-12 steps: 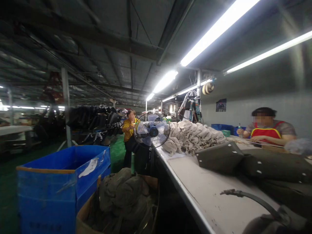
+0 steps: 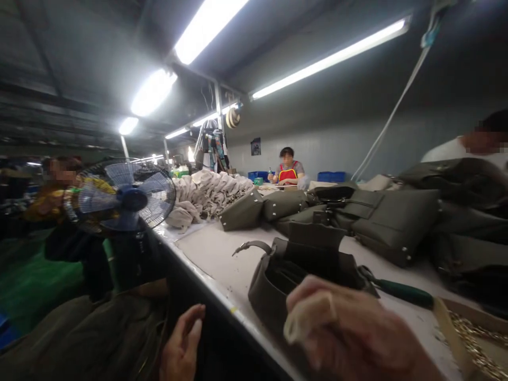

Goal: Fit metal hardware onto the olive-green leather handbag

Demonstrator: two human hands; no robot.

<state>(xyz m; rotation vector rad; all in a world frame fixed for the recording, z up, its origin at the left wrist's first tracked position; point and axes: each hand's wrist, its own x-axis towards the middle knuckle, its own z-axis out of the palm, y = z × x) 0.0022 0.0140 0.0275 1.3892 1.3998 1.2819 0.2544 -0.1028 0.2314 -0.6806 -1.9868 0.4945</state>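
The right hand (image 2: pixel 349 328), fingers curled together and blurred, rested against the open olive-green leather bag (image 2: pixel 301 275) lying at the white worktable's (image 2: pixel 206 254) near edge. The left hand (image 2: pixel 180 346) hung below that edge, fingers apart, empty.

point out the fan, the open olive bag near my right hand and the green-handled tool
fan (image 2: pixel 129 198), head view, on its blue centre hub
open olive bag (image 2: pixel 278 275), head view, on its dark inner opening
green-handled tool (image 2: pixel 400 291), head view, on the middle of the green handle
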